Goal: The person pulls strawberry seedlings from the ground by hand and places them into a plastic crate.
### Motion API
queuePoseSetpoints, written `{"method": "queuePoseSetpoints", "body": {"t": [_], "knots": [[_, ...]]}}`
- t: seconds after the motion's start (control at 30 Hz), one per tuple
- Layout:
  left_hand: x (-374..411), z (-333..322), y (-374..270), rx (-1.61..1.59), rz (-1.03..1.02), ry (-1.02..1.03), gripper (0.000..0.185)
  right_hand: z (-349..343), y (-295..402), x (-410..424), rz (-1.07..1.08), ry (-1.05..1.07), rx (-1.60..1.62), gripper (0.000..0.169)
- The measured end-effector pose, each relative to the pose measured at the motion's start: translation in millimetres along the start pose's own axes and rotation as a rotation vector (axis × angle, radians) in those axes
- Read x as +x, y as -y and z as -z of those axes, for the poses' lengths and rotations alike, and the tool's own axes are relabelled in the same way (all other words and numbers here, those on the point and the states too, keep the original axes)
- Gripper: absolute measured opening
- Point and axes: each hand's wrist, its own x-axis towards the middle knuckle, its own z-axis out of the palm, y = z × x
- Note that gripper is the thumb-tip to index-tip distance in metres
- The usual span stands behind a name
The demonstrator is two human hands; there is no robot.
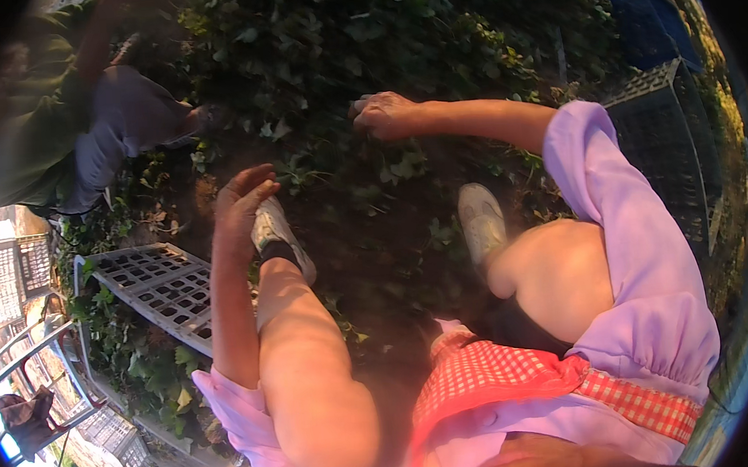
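My right hand (385, 114) is curled low over a mass of green leafy plants (304, 39), its fingertips greyish. Whether it pinches a stem is too blurred to tell. In front of my left shin, my left hand (244, 195) hangs with its thumb apart from the bent fingers. Nothing shows in it. Loose leafy sprigs (305, 176) lie just beyond its fingertips. Dark ground with scattered leaves (375, 247) lies between my two light shoes.
A grey plastic crate (151, 279) stands left of my leg, leaves beside it. On the right are a dark crate (656, 142) and a blue crate (648, 16). Another person (123, 108) bends over the plants at upper left. A metal frame (31, 357) stands far left.
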Motion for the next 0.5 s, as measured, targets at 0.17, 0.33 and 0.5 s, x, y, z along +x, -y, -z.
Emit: {"method": "queuePoseSetpoints", "body": {"t": [0.17,0.33,0.5], "knots": [[4,-17,-2,-0.06,-0.065,0.01,0.033,78,50,17,0.004,-0.042,0.283,0.018],[1,-33,-2,-0.04,-0.198,0.11,0.033,101,94,28,0.066,-0.116,0.601,0.014],[2,-32,4,-0.087,-0.083,0.182,0.029,92,106,35,0.073,-0.172,0.714,0.03]]}}
